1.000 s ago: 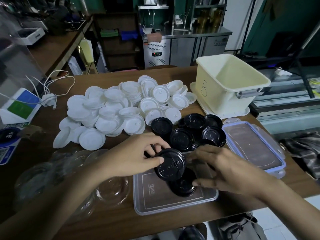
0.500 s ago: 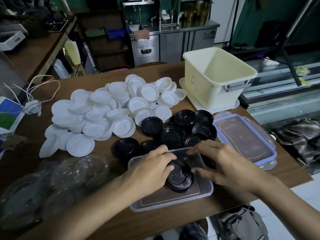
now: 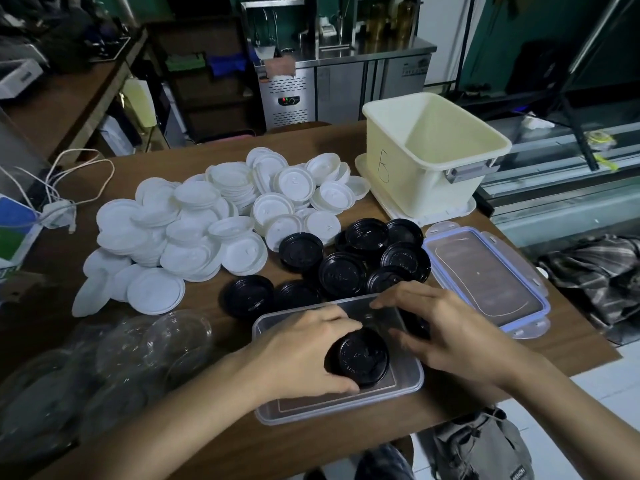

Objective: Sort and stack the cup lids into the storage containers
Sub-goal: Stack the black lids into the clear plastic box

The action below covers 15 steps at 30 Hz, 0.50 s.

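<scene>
1. Black lid stack (image 3: 362, 356) sits inside the clear container (image 3: 339, 412), towards its right half. The left hand (image 3: 301, 351) grips it, fingers curled over the far edge and thumb hooked under the near edge.
2. The right hand (image 3: 453, 327) holds nothing that can be seen. Its fingers (image 3: 382, 302) are fairly straight and spread. The forefinger lies along the container's far rim and the lower digit points at the stack, just beside it.
3. That hand covers the container's right end. A dark lid shows in the gap beneath it, though I cannot tell whether it lies inside or outside the wall.
4. Just behind the far rim crowd the loose black lids (image 3: 343, 271), some overlapping. Two of them lie touching or nearly touching the container's back-left corner.
5. A blue-rimmed lid (image 3: 485, 271) with clips lies flat to the right, near the right wrist.
6. Left of the container, a heap of clear lids (image 3: 156, 341) lies beside the left forearm.
7. Further back spreads a large pile of white lids (image 3: 207, 220), partly nested in short stacks.
8. A cream tub (image 3: 433, 161), marked with a handwritten letter, stands open at the far right corner of the wooden table (image 3: 180, 164), on a flat lid of its own.
9. A white charger and cable (image 3: 59, 209) lie at the far left edge.
10. A backpack (image 3: 481, 445) rests on the floor below the near edge.
</scene>
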Tool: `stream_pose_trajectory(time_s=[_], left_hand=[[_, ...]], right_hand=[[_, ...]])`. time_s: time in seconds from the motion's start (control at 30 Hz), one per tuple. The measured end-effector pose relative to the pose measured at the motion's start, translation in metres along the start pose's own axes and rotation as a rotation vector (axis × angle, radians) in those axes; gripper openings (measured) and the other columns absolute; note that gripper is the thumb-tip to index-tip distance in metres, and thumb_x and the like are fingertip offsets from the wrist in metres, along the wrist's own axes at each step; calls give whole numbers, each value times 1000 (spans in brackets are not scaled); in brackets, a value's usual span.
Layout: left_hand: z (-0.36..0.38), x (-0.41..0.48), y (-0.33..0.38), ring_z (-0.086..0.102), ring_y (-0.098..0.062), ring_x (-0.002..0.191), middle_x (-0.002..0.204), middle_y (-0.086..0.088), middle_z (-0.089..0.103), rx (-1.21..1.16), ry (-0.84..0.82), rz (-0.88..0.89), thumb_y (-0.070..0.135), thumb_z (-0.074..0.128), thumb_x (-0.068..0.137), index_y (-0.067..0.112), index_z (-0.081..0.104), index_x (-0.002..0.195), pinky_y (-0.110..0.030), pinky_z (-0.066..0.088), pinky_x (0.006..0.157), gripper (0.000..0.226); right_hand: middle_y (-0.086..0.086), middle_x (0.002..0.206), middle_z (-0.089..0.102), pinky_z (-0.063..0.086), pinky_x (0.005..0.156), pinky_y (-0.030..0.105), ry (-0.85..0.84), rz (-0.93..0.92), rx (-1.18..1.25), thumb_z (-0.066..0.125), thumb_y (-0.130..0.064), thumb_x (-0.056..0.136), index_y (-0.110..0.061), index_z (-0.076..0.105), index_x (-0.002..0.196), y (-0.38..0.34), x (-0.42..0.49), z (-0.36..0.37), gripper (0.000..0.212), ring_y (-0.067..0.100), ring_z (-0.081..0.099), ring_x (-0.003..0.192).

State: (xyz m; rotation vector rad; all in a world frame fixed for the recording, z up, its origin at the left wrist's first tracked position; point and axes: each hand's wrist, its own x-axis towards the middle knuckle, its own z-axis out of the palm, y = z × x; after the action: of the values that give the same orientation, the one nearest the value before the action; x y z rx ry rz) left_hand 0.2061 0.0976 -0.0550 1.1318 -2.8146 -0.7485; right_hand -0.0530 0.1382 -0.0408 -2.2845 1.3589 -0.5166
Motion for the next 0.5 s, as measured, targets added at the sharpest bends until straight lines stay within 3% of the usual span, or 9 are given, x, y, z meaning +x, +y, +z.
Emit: stream_pose_trajectory(time_s=[0.13,0.33,0.5], left_hand=[[5,8,-1,50,-6,130,145,21,42,54,-5,25,61,80,80,32,39,158,-28,45,109,93],[9,14,-5,57,-8,112,120,16,51,5,-32,-14,56,76,81,30,54,143,-34,54,96,71],[11,18,-5,60,-11,101,113,13,50,22,-58,-30,57,76,78,27,56,140,-37,57,87,72]], right_hand=[[-23,124,59,36,97,4,5,-3,3,75,-18,91,-25,64,129,-2,1,0,40,-10,54,118],[-22,126,59,40,100,9,8,-15,14,75,-17,91,-25,64,130,0,1,2,41,-6,56,120],[-23,125,58,41,99,10,19,-18,13,76,-17,91,-25,64,129,0,2,4,41,-6,57,119]])
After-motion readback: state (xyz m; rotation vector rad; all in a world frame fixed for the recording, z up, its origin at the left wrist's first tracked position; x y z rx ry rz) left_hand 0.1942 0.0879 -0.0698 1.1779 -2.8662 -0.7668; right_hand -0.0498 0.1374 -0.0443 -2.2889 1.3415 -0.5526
